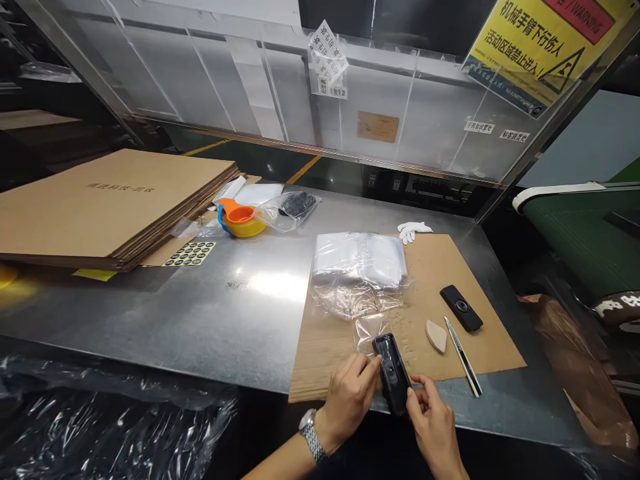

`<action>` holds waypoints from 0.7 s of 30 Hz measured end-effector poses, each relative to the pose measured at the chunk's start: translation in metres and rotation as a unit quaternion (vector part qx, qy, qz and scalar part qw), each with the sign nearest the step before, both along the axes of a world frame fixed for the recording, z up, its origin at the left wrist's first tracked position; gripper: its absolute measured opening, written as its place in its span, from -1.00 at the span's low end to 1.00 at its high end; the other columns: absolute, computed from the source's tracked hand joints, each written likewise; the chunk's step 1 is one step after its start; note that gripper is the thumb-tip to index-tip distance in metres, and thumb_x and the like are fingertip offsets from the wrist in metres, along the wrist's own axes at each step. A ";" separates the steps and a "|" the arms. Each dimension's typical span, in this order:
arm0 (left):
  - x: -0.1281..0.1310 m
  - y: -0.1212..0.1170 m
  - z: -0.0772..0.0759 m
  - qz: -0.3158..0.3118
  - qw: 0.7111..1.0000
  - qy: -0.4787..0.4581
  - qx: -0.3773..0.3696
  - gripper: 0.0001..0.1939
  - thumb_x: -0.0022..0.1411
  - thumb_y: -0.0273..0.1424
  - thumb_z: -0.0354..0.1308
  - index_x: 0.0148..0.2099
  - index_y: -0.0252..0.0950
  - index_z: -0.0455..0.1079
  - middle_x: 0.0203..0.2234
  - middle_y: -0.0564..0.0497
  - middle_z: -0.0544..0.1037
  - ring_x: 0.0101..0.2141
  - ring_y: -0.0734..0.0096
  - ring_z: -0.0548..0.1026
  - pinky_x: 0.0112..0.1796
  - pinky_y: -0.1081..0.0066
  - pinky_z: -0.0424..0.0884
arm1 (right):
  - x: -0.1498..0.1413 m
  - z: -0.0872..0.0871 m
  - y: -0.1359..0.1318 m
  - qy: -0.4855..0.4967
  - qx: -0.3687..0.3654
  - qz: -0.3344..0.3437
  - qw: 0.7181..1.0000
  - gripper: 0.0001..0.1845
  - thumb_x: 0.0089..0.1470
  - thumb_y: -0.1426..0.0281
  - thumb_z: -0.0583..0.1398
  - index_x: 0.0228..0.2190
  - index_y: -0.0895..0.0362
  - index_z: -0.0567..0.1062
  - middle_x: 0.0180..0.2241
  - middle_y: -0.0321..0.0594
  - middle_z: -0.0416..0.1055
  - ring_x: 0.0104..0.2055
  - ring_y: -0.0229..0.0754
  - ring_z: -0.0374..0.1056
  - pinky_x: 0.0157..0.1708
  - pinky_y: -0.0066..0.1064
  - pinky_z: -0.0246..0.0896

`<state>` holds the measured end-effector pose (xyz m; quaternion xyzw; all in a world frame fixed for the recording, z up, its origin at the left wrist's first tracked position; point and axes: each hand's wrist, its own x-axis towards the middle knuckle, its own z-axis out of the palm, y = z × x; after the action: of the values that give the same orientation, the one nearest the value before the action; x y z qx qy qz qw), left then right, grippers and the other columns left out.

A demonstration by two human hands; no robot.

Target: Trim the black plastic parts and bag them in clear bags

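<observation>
A long black plastic part [391,373] with a hollow, glossy face tilts over the front edge of the cardboard sheet. My left hand [350,390], with a watch on its wrist, pinches it along the left side. On the opposite side, my right hand [433,417] grips the lower right edge between thumb and fingers. Just beyond it lies a small clear bag [367,331]. To the right on the cardboard are a beige wedge-shaped pad [436,337], a utility knife [463,357] and another black oblong part [461,307] with a round ring in its face.
The cardboard sheet [425,267] covers part of a metal table [210,320]. A stack of clear bags [360,260] and a white glove [414,231] lie toward the back. At left are tape rolls [245,223], a sticker sheet [190,254] and stacked cardboard [115,207]. A conveyor [575,240] stands right.
</observation>
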<state>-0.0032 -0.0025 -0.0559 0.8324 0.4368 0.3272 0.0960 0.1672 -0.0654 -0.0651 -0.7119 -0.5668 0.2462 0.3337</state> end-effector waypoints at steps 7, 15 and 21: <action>0.003 -0.013 0.012 -0.024 1.000 0.007 0.006 -0.77 0.26 -0.51 -0.07 -0.08 -0.34 0.34 -0.52 -0.02 0.39 -0.48 0.38 0.36 -0.48 0.40 0.33 | -0.009 0.014 0.001 -0.042 0.041 0.030 0.998 -0.69 0.13 0.27 0.00 -0.15 0.19 0.30 -0.65 -0.36 0.36 -0.66 -0.25 0.31 -0.66 -0.52 0.16; 0.001 -0.034 0.045 -0.060 0.997 -0.038 -0.023 -0.80 0.23 -0.56 -0.07 -0.20 -0.31 0.36 -0.53 -0.01 0.42 -0.52 0.41 0.38 -0.52 0.44 0.33 | -0.017 0.033 0.016 -0.117 0.012 0.117 0.986 -0.68 0.16 0.30 -0.06 -0.16 0.16 0.36 -0.61 -0.28 0.42 -0.63 -0.22 0.35 -0.60 -0.50 0.17; -0.024 -0.017 0.057 0.041 0.995 -0.060 -0.074 -0.76 0.25 -0.51 -0.10 -0.17 -0.30 0.38 -0.51 -0.02 0.47 -0.48 0.37 0.44 -0.47 0.41 0.36 | -0.015 0.081 0.046 -0.192 0.009 0.246 0.950 -0.58 0.21 0.23 -0.07 -0.58 0.06 0.38 -0.64 -0.28 0.37 -0.60 -0.21 0.35 -0.59 -0.48 0.07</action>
<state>-0.0272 -0.0197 0.0013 0.7832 0.4873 0.3468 0.1698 0.1526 -0.0196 0.0159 -0.5813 -0.7799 0.1739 0.1539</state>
